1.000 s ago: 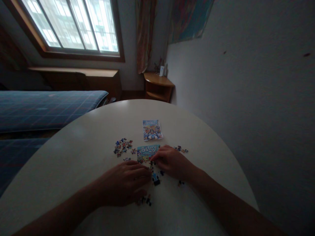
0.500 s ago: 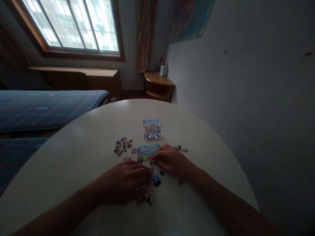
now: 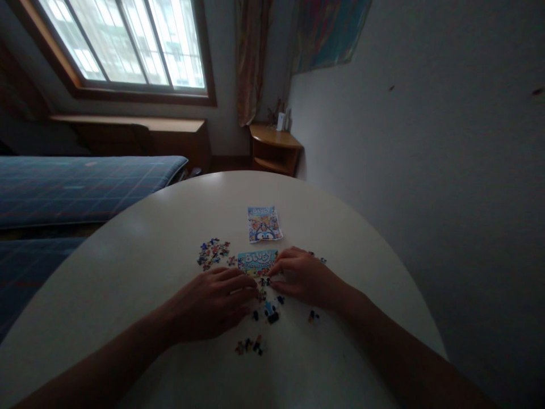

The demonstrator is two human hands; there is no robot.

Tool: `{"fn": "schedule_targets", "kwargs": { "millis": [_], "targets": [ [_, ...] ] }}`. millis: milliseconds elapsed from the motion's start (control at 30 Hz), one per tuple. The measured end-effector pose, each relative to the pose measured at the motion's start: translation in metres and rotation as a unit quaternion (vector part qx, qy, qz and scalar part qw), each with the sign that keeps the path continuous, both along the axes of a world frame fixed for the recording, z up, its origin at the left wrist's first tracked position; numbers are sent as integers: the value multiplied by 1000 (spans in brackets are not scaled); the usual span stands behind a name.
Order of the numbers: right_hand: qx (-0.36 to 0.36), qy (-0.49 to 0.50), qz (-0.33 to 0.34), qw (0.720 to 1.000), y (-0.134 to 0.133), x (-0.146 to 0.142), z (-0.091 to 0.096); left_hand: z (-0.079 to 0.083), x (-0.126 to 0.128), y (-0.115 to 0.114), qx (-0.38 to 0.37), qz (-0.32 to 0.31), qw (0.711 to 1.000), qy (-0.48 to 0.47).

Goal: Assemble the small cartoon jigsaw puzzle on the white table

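Observation:
The top strip of a jigsaw puzzle (image 3: 257,259), light blue with "BLUEY" lettering, lies joined on the white round table. My right hand (image 3: 304,278) is at its lower right corner, thumb and fingers drawn in around a small puzzle piece that they mostly hide. To the lower left rests my left hand (image 3: 215,301), fingers stretched out and loosely bent, tips beside the strip's lower edge. A dark puzzle piece (image 3: 264,281) shows between the two hands. Below it lie a blue-and-black joined clump (image 3: 271,311) and several loose pieces (image 3: 251,345).
A pile of loose puzzle pieces (image 3: 212,253) lies left of the strip. Beyond it is a printed Bluey packet (image 3: 264,225). More pieces (image 3: 314,316) lie right, some partly behind my right hand. A plaid mattress (image 3: 85,187) stands left of the table (image 3: 170,221), a wall right.
My left hand has shifted slightly up and left, uncovering pieces below the strip. My right hand has moved a little right, and the dark piece between the hands shows more clearly.

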State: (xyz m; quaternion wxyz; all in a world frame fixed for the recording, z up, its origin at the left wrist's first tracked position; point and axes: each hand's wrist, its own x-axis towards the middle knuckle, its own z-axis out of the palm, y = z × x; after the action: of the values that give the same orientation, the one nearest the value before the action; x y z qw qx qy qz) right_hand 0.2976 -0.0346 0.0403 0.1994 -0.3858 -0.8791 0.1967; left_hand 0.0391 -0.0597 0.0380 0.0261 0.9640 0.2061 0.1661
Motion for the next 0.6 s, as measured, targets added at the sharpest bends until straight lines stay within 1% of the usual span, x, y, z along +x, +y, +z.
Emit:
{"fn": "schedule_targets", "kwargs": {
  "millis": [167, 267, 600],
  "targets": [
    [-11, -11, 15, 1000, 2, 8, 2, -5, -2, 3, -14, -7, 1000, 19],
    [-3, -1, 18, 1000, 3, 9, 0, -7, -2, 3, -26, -9, 999, 25],
    [12, 4, 36, 999, 3, 5, -3, -3, 0, 1, -53, -1, 998, 34]
  ]
}}
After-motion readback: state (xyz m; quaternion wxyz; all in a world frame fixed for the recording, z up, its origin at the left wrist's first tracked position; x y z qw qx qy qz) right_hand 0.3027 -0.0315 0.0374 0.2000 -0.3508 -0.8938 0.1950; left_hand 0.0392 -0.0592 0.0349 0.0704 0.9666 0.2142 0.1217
